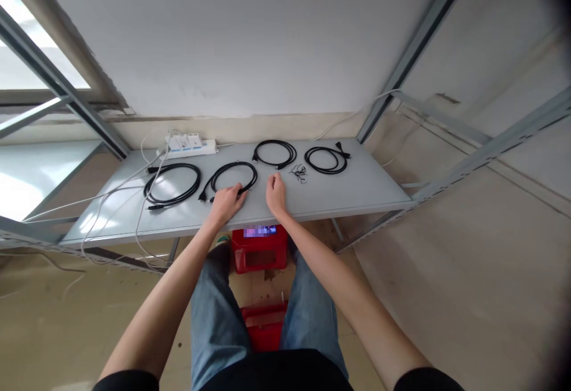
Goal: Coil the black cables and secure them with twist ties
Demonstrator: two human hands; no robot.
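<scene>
Several coiled black cables lie on a grey metal shelf (348, 194). My left hand (227, 203) rests at the near side of the second cable coil (234, 164) from the left, its fingers closed around the cable there. Just right of that coil, my right hand (275, 194) is held closed above the shelf; what its fingers hold, if anything, is hidden. Close by on its right is a small heap of thin black ties (298, 172). Other coils are a left cable coil (198, 180), a back cable coil (294, 153) and a right cable coil (328, 171).
A white power strip (191, 150) with plugged-in adapters stands at the back left. Loose white cords (102, 194) cross the shelf's left end and hang over its front. Metal uprights (379, 111) flank the shelf. A red plastic stool (260, 254) stands below, with a lit screen on it.
</scene>
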